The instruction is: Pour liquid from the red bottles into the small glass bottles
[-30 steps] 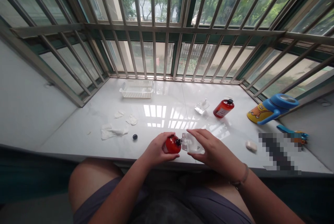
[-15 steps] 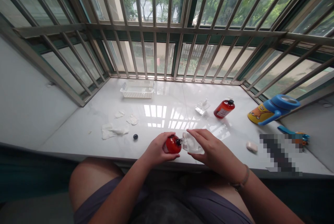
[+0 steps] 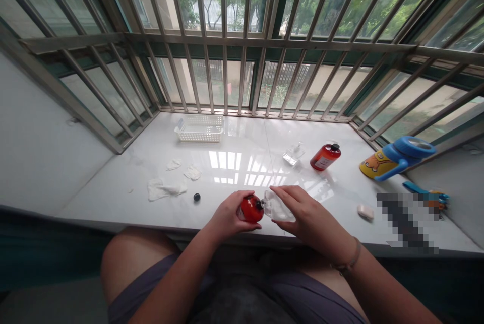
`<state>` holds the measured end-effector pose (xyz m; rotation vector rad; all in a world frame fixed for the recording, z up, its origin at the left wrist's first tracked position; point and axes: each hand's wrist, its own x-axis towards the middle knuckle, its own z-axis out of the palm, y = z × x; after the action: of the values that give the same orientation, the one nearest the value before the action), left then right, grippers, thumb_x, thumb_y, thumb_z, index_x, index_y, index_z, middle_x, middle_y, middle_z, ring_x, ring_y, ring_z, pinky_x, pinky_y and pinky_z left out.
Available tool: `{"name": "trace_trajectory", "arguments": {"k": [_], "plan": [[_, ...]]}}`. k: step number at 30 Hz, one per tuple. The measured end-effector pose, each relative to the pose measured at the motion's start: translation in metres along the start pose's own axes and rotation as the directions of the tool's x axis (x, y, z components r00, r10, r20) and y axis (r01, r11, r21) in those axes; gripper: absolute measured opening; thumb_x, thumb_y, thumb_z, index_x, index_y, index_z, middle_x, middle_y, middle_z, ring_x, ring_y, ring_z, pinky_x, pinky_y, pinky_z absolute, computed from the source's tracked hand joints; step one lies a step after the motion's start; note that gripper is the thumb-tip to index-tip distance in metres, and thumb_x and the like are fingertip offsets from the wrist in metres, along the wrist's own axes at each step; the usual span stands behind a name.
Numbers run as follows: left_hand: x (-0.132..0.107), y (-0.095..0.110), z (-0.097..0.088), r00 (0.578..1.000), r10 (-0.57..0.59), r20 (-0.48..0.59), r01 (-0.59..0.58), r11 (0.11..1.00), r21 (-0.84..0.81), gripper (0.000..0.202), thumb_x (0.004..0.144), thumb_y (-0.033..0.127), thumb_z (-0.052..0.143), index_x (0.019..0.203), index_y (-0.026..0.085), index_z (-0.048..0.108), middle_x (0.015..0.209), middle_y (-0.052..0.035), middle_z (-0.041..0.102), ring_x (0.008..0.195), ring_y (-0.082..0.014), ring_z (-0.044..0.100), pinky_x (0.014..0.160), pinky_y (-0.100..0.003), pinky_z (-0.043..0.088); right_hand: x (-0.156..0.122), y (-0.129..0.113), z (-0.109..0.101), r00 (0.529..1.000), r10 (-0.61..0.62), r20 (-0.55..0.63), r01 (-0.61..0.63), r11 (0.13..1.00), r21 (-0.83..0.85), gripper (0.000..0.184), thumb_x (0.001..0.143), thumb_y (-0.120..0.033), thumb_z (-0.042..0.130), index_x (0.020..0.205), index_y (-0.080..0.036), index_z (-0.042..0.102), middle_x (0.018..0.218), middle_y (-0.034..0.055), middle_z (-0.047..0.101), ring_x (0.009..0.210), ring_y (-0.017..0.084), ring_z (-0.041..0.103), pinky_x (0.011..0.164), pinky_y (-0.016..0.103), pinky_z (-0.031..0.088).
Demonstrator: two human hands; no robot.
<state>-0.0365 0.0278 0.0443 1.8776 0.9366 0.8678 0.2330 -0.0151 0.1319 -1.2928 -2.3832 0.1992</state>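
My left hand (image 3: 230,215) is wrapped round a red bottle (image 3: 251,209) with a black neck, tipped toward the right. My right hand (image 3: 302,210) grips a clear glass bottle (image 3: 276,206), its mouth turned left against the red bottle's neck. The two necks meet just above the counter's front edge. Whether liquid passes between them is too small to tell. Left of my hands lies a small black cap (image 3: 196,197). Beyond my right hand are another clear glass bottle (image 3: 293,154) and a second red bottle (image 3: 325,157) with a black cap on.
Crumpled white tissues (image 3: 166,189) lie at the left of the white counter (image 3: 242,137). A white plastic basket (image 3: 199,129) stands at the back. On the right are a blue and yellow water bottle (image 3: 395,157), a pale small block (image 3: 365,212) and a blurred-out dark object (image 3: 406,223).
Almost nothing differs. Both hands keep the two bottles mouth to mouth in the same place; the view has shifted only slightly.
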Motion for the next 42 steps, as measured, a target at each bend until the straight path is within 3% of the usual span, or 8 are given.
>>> {"name": "trace_trajectory", "arguments": {"k": [24,42], "plan": [[0.0007,-0.0040,-0.0015,0.999,0.021,-0.026,-0.021,1.000,-0.012,0.090,0.068,0.046,0.100,0.148,0.030,0.061,0.144,-0.0112,0.068,0.134,-0.0347,0.066,0.117,-0.052,0.053,0.0033,-0.0012,0.0006,0.999,-0.026,-0.038,0.025,0.999,-0.029,0.076,0.086,-0.013,0.069,0.158,-0.028,0.050,0.138,0.0136,0.068,0.127,0.035,0.067,0.106,0.054,0.063],[0.0013,-0.0039,-0.0013,0.999,0.031,-0.023,-0.031,0.999,-0.014,0.091,0.068,0.044,0.101,0.148,0.030,0.060,0.143,-0.0100,0.069,0.132,-0.0332,0.067,0.117,-0.049,0.053,0.0047,-0.0044,-0.0015,0.999,-0.044,-0.014,0.044,0.998,-0.042,0.083,0.081,-0.005,0.067,0.159,-0.026,0.047,0.141,0.0146,0.066,0.129,0.036,0.064,0.107,0.056,0.062]]}}
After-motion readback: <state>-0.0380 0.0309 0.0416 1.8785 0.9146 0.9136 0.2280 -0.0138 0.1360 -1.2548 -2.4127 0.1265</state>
